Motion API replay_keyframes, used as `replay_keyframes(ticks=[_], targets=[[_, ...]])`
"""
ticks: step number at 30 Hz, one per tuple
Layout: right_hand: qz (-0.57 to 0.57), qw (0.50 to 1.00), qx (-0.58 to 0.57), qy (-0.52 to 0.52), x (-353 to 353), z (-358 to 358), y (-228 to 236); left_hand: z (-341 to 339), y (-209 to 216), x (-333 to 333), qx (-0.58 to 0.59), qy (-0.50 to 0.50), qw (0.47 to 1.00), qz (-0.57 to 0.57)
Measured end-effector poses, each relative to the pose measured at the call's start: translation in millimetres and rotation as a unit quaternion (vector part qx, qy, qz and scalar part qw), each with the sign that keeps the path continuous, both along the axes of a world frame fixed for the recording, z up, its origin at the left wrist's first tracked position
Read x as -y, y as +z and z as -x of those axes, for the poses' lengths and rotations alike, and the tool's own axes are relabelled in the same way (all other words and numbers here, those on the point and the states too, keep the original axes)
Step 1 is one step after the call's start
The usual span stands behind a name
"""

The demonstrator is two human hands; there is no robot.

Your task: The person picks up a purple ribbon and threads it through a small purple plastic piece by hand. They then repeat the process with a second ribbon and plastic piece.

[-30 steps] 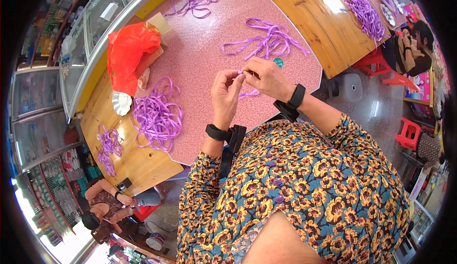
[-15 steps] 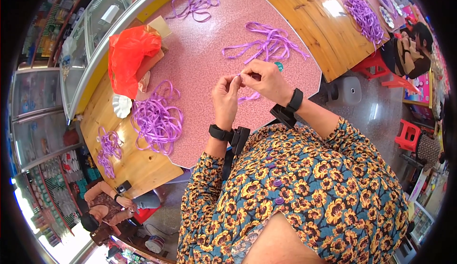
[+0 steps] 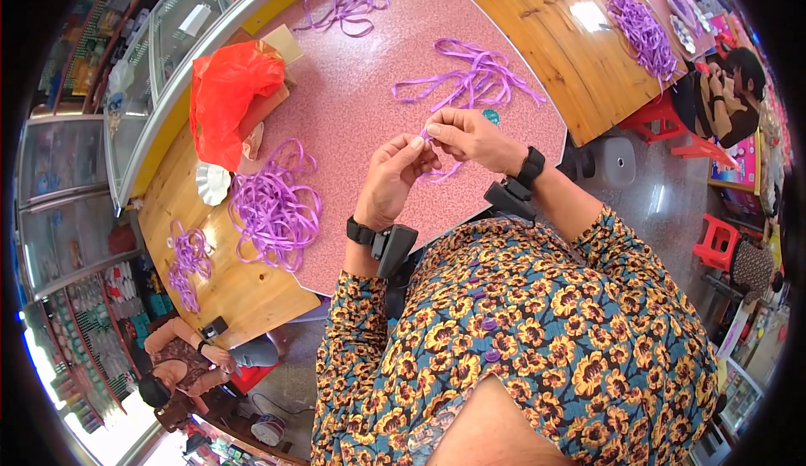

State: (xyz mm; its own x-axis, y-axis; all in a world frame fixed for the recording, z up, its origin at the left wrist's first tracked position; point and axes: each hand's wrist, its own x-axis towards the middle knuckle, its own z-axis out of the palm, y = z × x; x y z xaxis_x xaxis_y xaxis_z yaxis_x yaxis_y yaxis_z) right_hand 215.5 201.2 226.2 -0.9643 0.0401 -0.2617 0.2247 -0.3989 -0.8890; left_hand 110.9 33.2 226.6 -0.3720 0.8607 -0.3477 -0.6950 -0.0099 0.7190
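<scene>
Above the pink speckled tabletop, my left hand and my right hand meet fingertip to fingertip. Between them runs a narrow purple ribbon, pinched by thumb and fingers on both sides. A loose length of it shows below my right hand, over the table. My fingers cover most of the held part, so I cannot see whether it is knotted or folded. Just beyond my hands lies a loose pile of purple ribbons, with a small green round object beside my right hand.
To the left lie a large tangle of purple ribbons, a white fluted dish and a red plastic bag over a box. More ribbons rest on the wooden table at right. Two other people sit farther off, lower left and upper right.
My left hand has tilted and shifted slightly left and down, its fingers now curled more visibly below the thumb. My right hand has turned a little and moved slightly right. Both keep the ribbon.
</scene>
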Motion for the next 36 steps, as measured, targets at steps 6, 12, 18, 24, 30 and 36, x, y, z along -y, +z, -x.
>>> replay_keyframes(ticks=[6,12,18,24,30,36], targets=[[-0.405,0.89,-0.166,-0.126,8.1,2.3,-0.6,-0.9,-1.8,0.2,0.03,0.015,0.999,-0.016],[-0.267,0.948,-0.116,-0.132,7.8,0.8,-6.8,-1.2,-9.3,-3.2,-0.091,0.033,0.995,0.008],[-0.217,0.966,-0.086,-0.108,4.6,3.2,-8.2,-8.1,-4.9,-6.1,-0.471,0.057,0.872,0.122],[-0.256,0.959,-0.073,-0.099,9.5,2.6,-2.8,-18.3,-1.0,-13.2,-0.618,0.209,0.754,0.084],[-0.542,0.808,-0.181,-0.145,13.4,4.8,-5.1,-24.8,-15.3,-17.1,-0.46,0.218,0.856,0.084],[-0.554,0.793,-0.177,-0.18,20.6,6.1,-2.3,-26.5,-36.1,-20.4,-0.362,0.209,0.906,0.064]])
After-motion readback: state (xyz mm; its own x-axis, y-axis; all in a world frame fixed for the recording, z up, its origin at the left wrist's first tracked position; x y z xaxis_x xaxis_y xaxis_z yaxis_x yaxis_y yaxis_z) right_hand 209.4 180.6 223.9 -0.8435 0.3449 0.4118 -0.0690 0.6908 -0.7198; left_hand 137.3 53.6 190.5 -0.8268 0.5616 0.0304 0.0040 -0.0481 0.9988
